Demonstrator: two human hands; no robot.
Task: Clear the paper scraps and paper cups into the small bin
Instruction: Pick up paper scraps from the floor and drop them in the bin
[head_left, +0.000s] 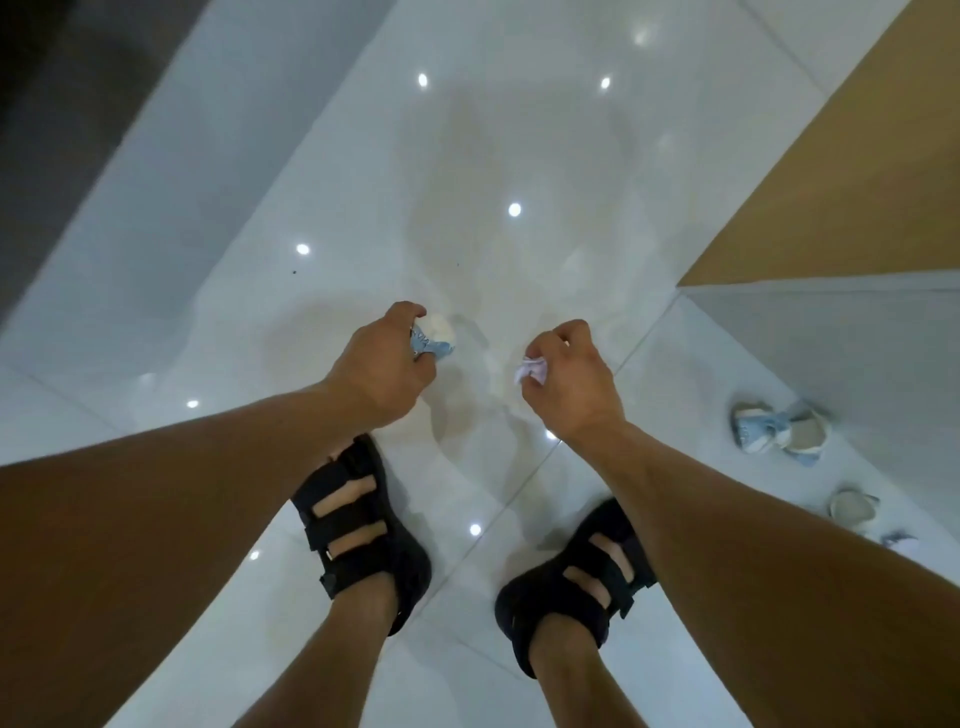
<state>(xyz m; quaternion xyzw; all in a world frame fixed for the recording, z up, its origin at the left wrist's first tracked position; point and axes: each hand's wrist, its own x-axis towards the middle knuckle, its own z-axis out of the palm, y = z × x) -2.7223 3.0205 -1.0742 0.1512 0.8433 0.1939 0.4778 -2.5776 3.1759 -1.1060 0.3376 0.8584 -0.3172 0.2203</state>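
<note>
I look straight down at a glossy white tiled floor. My left hand (387, 358) grips a crushed blue-and-white paper cup (436, 336), its pale inside showing past my fingers. My right hand (569, 379) pinches a small white paper scrap (530, 371) between curled fingers. Both hands hang above the floor in front of my feet. On the floor at the right lie two crushed blue-and-white cups (779, 431) side by side, another cup (852, 506) below them, and a small paper scrap (898, 543) near it. No bin is in view.
My feet in black strap sandals (358, 530) stand on the tiles at bottom centre. A tan wooden panel (841, 171) rises at the upper right with a grey base below it. A dark area borders the upper left. Ceiling lights reflect off the floor.
</note>
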